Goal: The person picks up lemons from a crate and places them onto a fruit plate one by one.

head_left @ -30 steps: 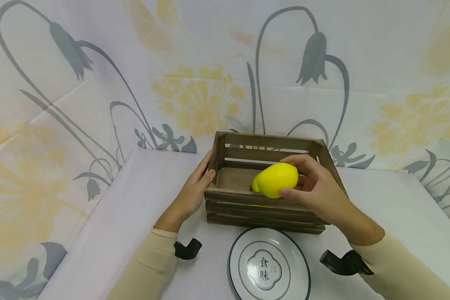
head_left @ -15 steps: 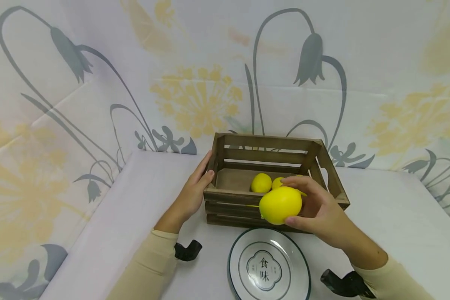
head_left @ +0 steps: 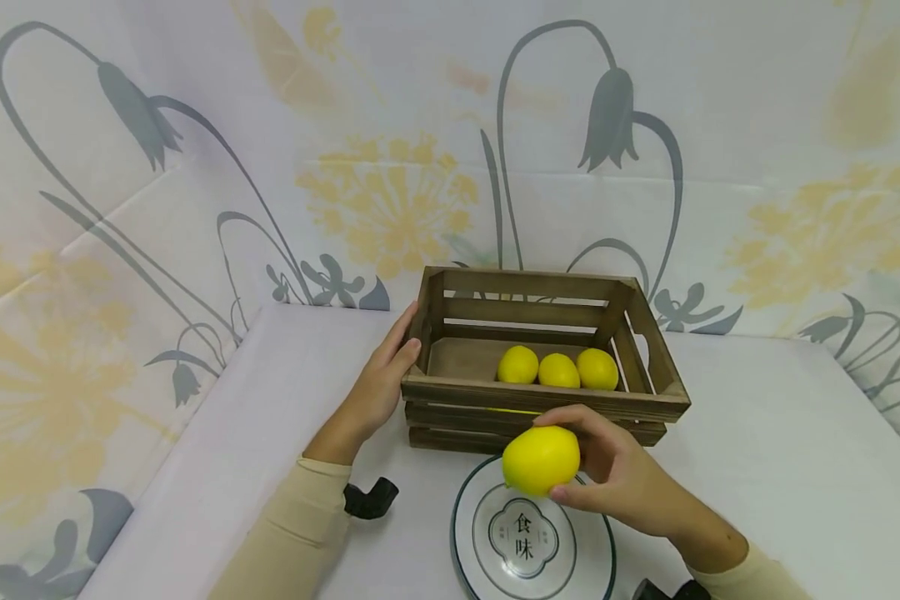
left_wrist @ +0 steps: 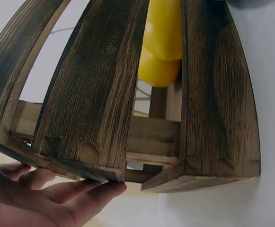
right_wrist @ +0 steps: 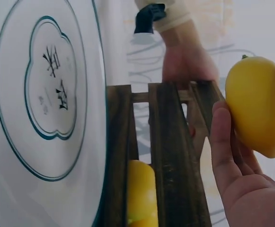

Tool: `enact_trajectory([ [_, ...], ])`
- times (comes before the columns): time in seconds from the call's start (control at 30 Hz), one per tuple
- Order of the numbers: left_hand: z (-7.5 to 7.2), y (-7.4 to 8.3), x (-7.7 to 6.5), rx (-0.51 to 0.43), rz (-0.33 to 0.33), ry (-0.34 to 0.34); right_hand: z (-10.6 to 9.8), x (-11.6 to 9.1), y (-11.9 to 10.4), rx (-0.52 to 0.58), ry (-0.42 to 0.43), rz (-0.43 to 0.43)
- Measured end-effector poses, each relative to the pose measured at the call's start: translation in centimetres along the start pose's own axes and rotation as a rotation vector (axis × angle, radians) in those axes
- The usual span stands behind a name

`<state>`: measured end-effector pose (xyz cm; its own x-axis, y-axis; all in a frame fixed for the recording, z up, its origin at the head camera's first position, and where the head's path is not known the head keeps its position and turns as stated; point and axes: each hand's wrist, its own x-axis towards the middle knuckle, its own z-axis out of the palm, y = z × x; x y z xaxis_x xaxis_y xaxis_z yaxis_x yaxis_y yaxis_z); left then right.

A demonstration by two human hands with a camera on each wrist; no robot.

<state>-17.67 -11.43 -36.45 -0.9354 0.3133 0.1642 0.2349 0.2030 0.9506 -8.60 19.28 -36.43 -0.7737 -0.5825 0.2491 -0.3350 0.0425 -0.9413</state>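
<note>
The right hand (head_left: 618,475) is pinching a yellow lemon (head_left: 540,461) between thumb and fingers, and that lemon is hanging in front of the wooden crate (head_left: 480,392), over the far part of the white plate (head_left: 480,542). The left hand (head_left: 371,387) is resting with extended fingers against the crate's left end. Inside, three other lemons (head_left: 558,372) are sitting in a row, while the crate is standing on the bench (head_left: 757,433).

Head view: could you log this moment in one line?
right hand: holds yellow fruit outside crate, near plate | left hand: touches crate's end | crate: three yellow fruits visible inside
</note>
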Motion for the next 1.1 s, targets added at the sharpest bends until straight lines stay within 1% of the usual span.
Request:
enact_trajectory([
  [0.07,0.0,0.1,0.0,-0.002,0.001,-0.003,0.2,-0.1,0.4,0.01,-0.005,0.019],
  [0.2,-0.2,0.3,-0.1,-0.006,0.002,0.0,0.5,-0.1,0.8,-0.001,-0.018,0.017],
  [0.27,-0.2,0.2,0.0,-0.008,0.005,0.009,0.6,-0.2,1.0,-0.009,-0.018,0.046],
  [0.37,0.0,0.0,-0.1,-0.018,0.007,0.005,0.7,-0.4,1.5,-0.037,-0.031,0.09],
  [0.43,0.1,-0.3,-0.1,-0.018,0.012,0.004,0.7,-0.6,2.0,-0.069,-0.035,0.112],
  [0.53,0.2,-0.4,0.0,-0.014,0.026,0.007,0.5,-0.6,2.6,-0.133,-0.036,0.122],
  [0.77,0.2,-0.5,-0.2,0.002,0.005,0.007,0.3,-0.7,3.6,-0.259,-0.049,0.233],
  [0.93,0.1,-0.2,0.0,0.01,0.028,0.006,0.3,-0.4,4.0,-0.344,-0.017,0.245],
  [1.1,0.0,-0.1,0.0,0.019,0.027,0.008,0.5,-0.2,4.3,-0.401,-0.016,0.257],
])
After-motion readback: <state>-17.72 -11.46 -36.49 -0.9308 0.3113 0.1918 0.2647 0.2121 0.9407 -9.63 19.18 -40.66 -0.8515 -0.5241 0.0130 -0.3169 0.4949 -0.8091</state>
